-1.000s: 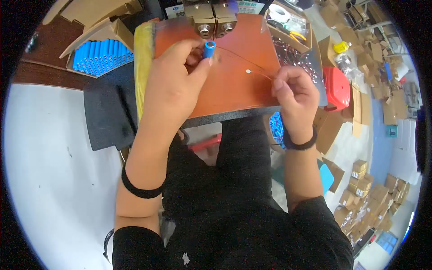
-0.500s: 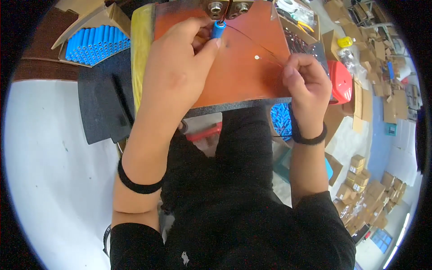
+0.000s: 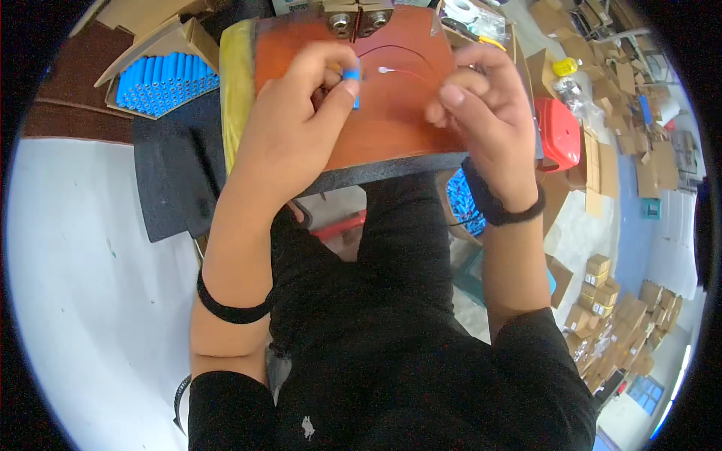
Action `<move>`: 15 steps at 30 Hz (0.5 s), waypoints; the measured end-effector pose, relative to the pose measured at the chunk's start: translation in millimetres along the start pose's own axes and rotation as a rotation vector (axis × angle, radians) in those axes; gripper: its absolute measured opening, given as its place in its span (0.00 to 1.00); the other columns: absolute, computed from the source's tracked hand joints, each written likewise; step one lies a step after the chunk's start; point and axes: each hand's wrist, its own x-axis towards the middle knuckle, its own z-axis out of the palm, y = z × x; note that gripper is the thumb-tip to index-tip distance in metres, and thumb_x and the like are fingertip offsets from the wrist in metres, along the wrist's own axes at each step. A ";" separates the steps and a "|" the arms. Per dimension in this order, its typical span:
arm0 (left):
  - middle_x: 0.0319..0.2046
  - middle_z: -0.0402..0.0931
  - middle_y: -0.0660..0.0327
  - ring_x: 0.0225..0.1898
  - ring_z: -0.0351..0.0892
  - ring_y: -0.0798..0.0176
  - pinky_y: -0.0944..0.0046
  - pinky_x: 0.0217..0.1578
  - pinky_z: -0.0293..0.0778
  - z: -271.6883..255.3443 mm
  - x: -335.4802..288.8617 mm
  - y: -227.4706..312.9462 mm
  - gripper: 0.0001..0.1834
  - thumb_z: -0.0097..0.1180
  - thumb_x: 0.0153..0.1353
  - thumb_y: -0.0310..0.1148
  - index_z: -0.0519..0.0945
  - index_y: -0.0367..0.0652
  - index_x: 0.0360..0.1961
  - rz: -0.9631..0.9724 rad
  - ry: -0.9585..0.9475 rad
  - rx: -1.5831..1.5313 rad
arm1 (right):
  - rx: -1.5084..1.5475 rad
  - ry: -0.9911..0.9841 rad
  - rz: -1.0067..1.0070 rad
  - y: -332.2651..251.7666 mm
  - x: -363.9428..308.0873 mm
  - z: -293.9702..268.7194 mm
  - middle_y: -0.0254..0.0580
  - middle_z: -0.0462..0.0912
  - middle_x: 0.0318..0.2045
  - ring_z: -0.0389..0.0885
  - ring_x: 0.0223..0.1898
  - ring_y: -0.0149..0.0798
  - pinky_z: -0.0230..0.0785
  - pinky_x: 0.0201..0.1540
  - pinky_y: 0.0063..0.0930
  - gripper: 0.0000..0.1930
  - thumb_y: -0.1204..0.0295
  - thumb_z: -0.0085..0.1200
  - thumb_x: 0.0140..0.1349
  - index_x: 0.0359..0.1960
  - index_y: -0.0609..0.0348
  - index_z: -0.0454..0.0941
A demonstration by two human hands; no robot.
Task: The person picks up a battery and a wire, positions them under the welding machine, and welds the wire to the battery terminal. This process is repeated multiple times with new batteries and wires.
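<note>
A blue cylindrical battery cell (image 3: 356, 101) is gripped between the thumb and fingers of my left hand (image 3: 293, 124), over the orange-brown work mat (image 3: 391, 135). From the cell, a thin dark wire (image 3: 406, 49) arcs across toward my right hand (image 3: 492, 113). That hand is closed, its fingers curled and slightly blurred around the wire ends. A red wire (image 3: 410, 74) with a small pale tab at its tip (image 3: 385, 70) also runs to it. Beyond the cell stand two round metal knobs (image 3: 341, 25) of a bench device, apart from both hands.
At the far left a cardboard box (image 3: 197, 49) holds rows of blue cells (image 3: 162, 79). A yellow strip (image 3: 235, 98) edges the mat. Yellow-handled pliers (image 3: 489, 41) lie in a box at the back right. A red stool (image 3: 558, 135) and a bin of blue cells (image 3: 465, 203) stand right.
My left hand has drawn the cell back from the knobs, slightly toward me. My right hand has moved left and away from me, and the dark wire now bows in an arc.
</note>
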 end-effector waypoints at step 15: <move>0.30 0.73 0.57 0.31 0.73 0.62 0.66 0.35 0.69 1.2 9.6 -2.7 0.17 0.60 0.60 0.39 0.82 0.37 0.44 0.120 0.119 0.346 | 0.027 -0.072 -0.031 25.9 30.6 8.9 0.40 0.80 0.29 0.77 0.32 0.31 0.66 0.38 0.23 0.14 0.79 0.51 0.63 0.50 0.61 0.67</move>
